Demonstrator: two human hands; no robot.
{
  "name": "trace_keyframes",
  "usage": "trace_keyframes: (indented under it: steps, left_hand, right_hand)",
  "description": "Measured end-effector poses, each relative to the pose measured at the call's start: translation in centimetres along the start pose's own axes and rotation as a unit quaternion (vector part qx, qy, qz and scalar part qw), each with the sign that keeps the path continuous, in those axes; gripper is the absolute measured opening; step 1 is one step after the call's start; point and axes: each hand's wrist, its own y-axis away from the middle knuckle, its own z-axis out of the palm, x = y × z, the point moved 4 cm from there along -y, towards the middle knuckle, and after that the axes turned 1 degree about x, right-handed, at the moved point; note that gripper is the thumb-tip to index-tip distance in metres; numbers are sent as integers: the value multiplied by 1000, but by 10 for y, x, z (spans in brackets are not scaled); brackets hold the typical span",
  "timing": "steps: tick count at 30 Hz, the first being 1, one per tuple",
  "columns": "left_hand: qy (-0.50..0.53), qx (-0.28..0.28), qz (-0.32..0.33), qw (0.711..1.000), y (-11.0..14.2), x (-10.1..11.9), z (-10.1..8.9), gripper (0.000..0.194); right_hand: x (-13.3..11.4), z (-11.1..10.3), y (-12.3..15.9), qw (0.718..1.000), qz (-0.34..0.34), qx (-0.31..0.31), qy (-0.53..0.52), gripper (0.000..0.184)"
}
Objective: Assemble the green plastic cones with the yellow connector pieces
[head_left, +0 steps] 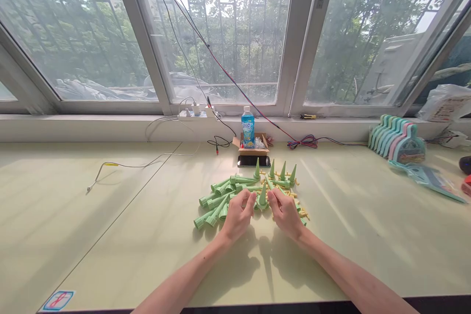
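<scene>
Both hands are closed over a pile of light-green plastic cones (217, 201) on the table. My left hand (240, 213) has its thumb pressed against curled fingers, and whatever it pinches is hidden. Close on the other side, my right hand (285, 213) is also closed. A slim green piece (270, 183) rises just beyond its fingertips, but I cannot tell whether they hold it. Between the hands a green cone (262, 197) stands upright, point up. Several more upright cones (282, 171) are behind. Small yellow pieces (304, 214) lie beside the right hand, partly covered.
Behind the pile are a black phone (253, 161) and a small cardboard box (253, 151) with a blue bottle (248, 127). Cables (303, 142) run along the sill. Pastel plastic hangers (397, 140) stand at right, near a light-blue flat piece (427, 179). A bent wire (96, 176) lies left.
</scene>
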Motion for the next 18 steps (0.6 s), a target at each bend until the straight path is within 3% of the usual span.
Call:
trace_keyframes:
  steps: [4,8,12,18]
  left_hand:
    - [12,2,-20,1000,0,-3,-1,60]
    - [36,-80,-80,993,1,-7,6,71]
    - [80,-147,-142,976,4,-6,11,71]
    - [109,-172,-158,966,3,-3,8,63]
  right_hand:
    - [-1,-2,1,1000,-21,5,8,39]
    - [-3,0,1,998,-48,-17,21,37]
    - [-5,2,1,998,-45,-42,13,37]
    - [-3,3,1,997,-41,-61,-18,35]
